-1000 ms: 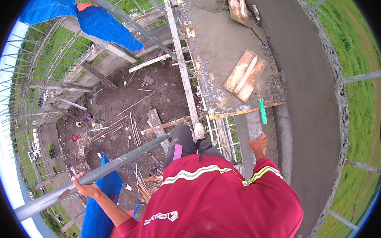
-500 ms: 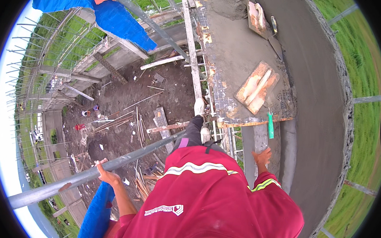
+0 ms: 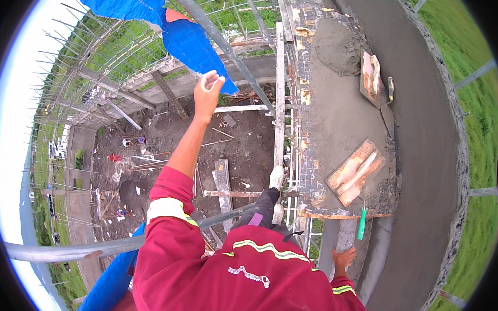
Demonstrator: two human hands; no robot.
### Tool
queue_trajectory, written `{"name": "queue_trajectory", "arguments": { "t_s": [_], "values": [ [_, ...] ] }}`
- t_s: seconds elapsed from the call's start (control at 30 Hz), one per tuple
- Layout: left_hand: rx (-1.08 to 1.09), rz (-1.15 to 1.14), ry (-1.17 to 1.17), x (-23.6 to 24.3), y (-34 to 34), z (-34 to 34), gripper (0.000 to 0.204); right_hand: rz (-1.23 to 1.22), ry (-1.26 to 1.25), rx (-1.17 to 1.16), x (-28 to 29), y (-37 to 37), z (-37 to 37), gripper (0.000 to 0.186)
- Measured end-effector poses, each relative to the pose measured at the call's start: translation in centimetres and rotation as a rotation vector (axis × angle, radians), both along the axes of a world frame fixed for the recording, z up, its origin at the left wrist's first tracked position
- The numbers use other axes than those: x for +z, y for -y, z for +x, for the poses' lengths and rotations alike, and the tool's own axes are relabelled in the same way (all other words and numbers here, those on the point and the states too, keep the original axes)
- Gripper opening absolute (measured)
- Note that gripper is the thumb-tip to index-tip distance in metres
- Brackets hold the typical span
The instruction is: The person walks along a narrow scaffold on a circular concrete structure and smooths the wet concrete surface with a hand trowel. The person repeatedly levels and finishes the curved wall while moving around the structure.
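Note:
My left hand (image 3: 209, 88) is raised in front of a blue tarp (image 3: 187, 41) near the upper diagonal metal pipe (image 3: 239, 63), fingers apart and slightly curled, holding nothing. My right hand (image 3: 343, 255) rests with fingers spread on a grey narrow ledge (image 3: 346, 232) below the mortar board (image 3: 331, 109). Just above it is a green-handled tool (image 3: 361, 224), its head unclear. On the board lie a wooden float (image 3: 354, 172), a second float (image 3: 372, 77) leaning near the mortar heap (image 3: 337, 45), and a trowel (image 3: 387, 114).
A metal rail (image 3: 72, 252) crosses lower left. My white shoe (image 3: 276, 177) is on a narrow plank (image 3: 278, 129) high above a dirt floor (image 3: 147, 190) with timber and small distant people (image 3: 127, 143). Wet concrete (image 3: 426, 163) curves along the right, beside a rough edge and metal posts.
My left hand has left the lower rail and risen up and forward toward the upper pipe. My foot has stepped forward along the plank. The view has shifted, so the board appears lower and farther right.

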State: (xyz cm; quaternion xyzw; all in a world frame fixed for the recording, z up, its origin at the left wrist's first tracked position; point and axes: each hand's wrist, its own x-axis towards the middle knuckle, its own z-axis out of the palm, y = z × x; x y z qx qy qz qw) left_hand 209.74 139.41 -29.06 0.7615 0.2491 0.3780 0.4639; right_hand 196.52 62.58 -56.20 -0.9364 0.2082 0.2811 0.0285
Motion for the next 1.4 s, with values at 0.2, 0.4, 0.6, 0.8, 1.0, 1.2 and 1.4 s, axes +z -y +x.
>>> {"name": "queue_trajectory", "arguments": {
  "t_s": [0.2,0.4,0.6,0.8,1.0,1.2,1.4],
  "values": [
    [0.261,0.053,0.046,17.9,-20.9,14.8,0.106,-0.104,-0.073,0.000,0.7,-0.7,-0.2,0.131],
    [0.289,-0.018,0.062,24.1,-33.5,20.7,0.124,-0.140,-0.178,-0.150,2.3,-3.0,1.5,0.126],
    [0.277,-0.032,0.181,23.6,-37.3,21.8,0.088,-0.178,-0.171,-0.223,1.9,-3.9,2.4,0.128],
    [0.142,-0.102,0.385,21.9,-39.4,22.7,0.028,-0.210,-0.265,-0.245,1.0,-3.6,2.3,0.135],
    [0.151,-0.216,0.347,22.4,-41.8,22.2,0.026,-0.255,-0.160,-0.222,0.5,-3.9,1.2,0.132],
    [0.237,-0.200,0.260,22.6,-42.4,22.4,0.038,-0.210,-0.189,-0.345,1.4,-4.9,2.2,0.118],
    [0.314,-0.153,0.069,23.5,-41.5,22.4,0.038,-0.181,-0.220,-0.386,3.1,-5.9,3.4,0.105]
  ]
}}
